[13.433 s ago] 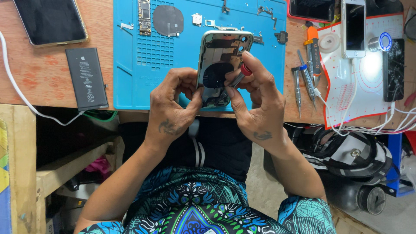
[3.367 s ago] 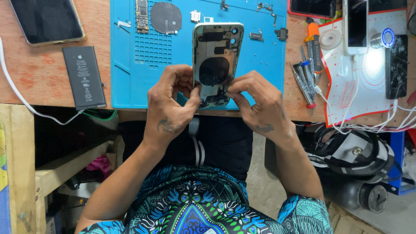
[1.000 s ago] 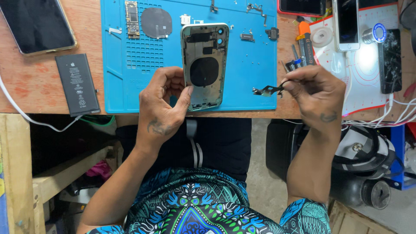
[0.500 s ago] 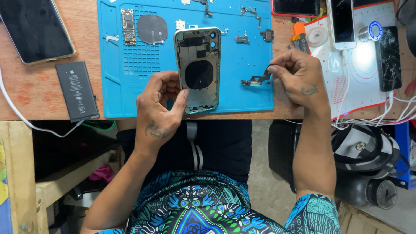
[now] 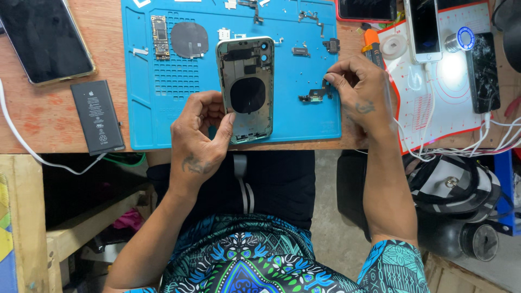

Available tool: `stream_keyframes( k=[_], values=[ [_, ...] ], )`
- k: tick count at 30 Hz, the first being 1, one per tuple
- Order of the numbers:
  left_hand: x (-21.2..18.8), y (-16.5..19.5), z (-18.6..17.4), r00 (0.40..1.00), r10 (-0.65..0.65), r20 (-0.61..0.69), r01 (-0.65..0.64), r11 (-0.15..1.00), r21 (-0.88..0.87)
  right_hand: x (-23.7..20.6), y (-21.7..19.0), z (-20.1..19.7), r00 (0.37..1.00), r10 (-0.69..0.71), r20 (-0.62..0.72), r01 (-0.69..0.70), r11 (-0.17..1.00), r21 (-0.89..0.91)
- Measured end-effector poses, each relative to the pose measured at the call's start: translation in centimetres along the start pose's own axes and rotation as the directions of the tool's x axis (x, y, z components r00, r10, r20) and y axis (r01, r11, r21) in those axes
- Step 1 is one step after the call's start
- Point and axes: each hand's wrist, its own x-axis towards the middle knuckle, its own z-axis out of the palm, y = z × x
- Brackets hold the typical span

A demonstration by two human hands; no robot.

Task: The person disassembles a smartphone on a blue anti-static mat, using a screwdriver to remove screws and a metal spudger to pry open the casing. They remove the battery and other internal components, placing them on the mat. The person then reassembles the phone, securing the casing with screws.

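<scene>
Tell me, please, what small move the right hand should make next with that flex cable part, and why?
Probably let go and lift away: the right hand has the flex cable part down on the blue mat, clear of the phone housing that the left hand steadies.

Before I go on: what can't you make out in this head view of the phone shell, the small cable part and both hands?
- Lower left corner of the phone shell: covered by the left hand.
- Whether the right hand still pinches the small cable part or only touches its end: too small to tell.
- Small loose parts at the top of the blue mat: too tiny to identify, some cut off by the top edge.
</scene>
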Motion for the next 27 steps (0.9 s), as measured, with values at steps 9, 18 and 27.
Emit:
stream_keyframes(
  k=[9, 18, 27],
  values=[
    [0.0, -0.1, 0.0, 1.000, 0.009, -0.002, -0.009, 1.000, -0.015, -0.1, -0.1, 0.7, 0.994, -0.077, -0.081, 0.070, 0.994, -0.089],
    [-0.1, -0.1, 0.0, 1.000, 0.010, -0.006, -0.010, 1.000, -0.007, -0.1, 0.2, 1.0, 0.988, -0.110, -0.105, 0.105, 0.993, -0.049],
    [-0.1, -0.1, 0.0, 1.000, 0.014, -0.004, -0.014, 1.000, -0.005, -0.2, 0.5, 1.1, 0.990, -0.100, -0.100, 0.097, 0.995, -0.035]
  ],
)
